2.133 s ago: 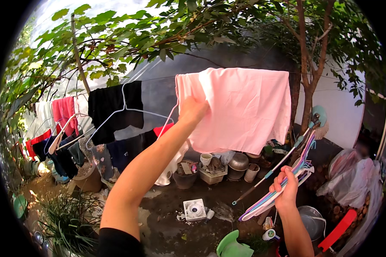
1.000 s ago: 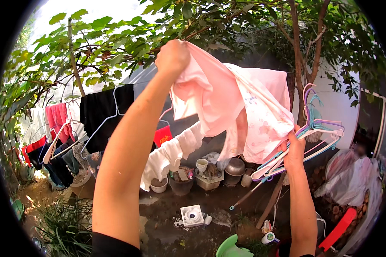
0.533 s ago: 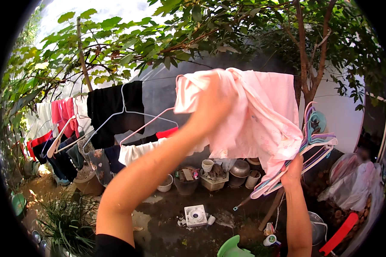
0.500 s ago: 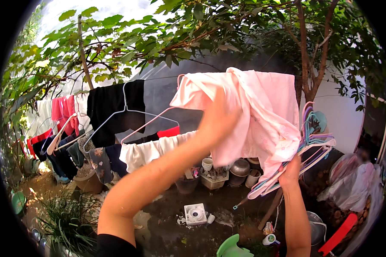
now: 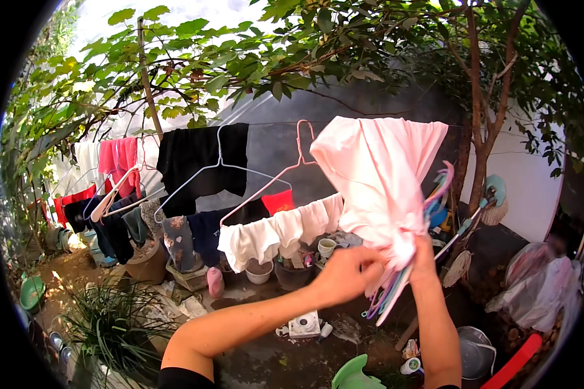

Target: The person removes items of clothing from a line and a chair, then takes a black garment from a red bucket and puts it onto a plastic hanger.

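A light pink cloth [image 5: 379, 175] hangs over the line, its lower part bunched and drawn toward me. My right hand [image 5: 424, 259] is closed round the gathered cloth and a bundle of clothes hangers [image 5: 390, 295] in purple, teal and white. Against the lower end of the bunch, my left hand [image 5: 347, 277] has its fingers curled in a pinch on the cloth; its fingertips are partly hidden. To the left, a pink hanger [image 5: 266, 185] hangs from the line with white cloth [image 5: 250, 243] draped over its bar.
Black cloth [image 5: 204, 168], a pale blue hanger [image 5: 219, 146] and red cloth [image 5: 118, 155] hang further left. Pots, a green plastic item [image 5: 353, 375], a metal bucket [image 5: 477, 353] and a leafy plant [image 5: 113, 330] stand below. A tree trunk [image 5: 483, 155] rises at right.
The pink cloth has been pulled together into a bunch at my right hand. My left hand has come down from the cloth's upper part to its lower end. The view has shifted slightly.
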`<state>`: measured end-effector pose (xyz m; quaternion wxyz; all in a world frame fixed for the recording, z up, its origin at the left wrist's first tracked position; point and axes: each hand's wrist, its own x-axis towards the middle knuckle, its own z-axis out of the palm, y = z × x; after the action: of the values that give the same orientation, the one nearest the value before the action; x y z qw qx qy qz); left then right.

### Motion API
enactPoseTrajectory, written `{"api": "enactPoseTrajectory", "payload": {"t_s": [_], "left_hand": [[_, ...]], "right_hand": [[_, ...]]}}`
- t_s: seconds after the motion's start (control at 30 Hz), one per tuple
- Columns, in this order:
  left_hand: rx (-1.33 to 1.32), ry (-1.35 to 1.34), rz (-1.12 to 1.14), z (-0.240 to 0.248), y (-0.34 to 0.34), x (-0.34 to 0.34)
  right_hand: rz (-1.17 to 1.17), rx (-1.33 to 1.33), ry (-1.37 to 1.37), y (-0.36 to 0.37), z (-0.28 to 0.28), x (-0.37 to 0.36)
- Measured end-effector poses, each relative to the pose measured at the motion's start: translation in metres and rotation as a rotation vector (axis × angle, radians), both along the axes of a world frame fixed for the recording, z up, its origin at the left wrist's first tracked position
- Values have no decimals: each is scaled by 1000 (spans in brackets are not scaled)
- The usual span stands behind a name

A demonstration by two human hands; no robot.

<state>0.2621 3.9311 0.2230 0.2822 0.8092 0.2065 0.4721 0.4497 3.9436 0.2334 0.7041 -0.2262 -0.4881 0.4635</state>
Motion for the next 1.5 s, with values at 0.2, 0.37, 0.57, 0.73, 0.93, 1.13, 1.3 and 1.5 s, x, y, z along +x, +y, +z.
{"api": "enactPoseTrajectory", "payload": {"t_s": [0.2,0.37,0.57,0.73,0.93,1.13,1.3,1.5], "left_hand": [[766,19,866,59,53,-57],[931,93,1041,74,82,-64],[-316,-580,86,99,94,36],[-726,-415,-549,87,70,100],[-761,-154,-459,13,27,112],[184,-62,-226,-172,-35,92],[-15,784,115,15,-60,-50],[251,-337,884,90,66,-196]], "right_hand": [[-157,223,172,-1,-22,59],[-483,214,-175,-18,-86,88],[-629,50,-310,-64,-119,90],[-672,-35,-302,-91,-133,79],[-685,-22,-298,-99,-127,64],[-614,82,-307,-88,-106,33],[-563,162,-314,-76,-77,6],[-484,241,-311,-59,-58,-32]]}}
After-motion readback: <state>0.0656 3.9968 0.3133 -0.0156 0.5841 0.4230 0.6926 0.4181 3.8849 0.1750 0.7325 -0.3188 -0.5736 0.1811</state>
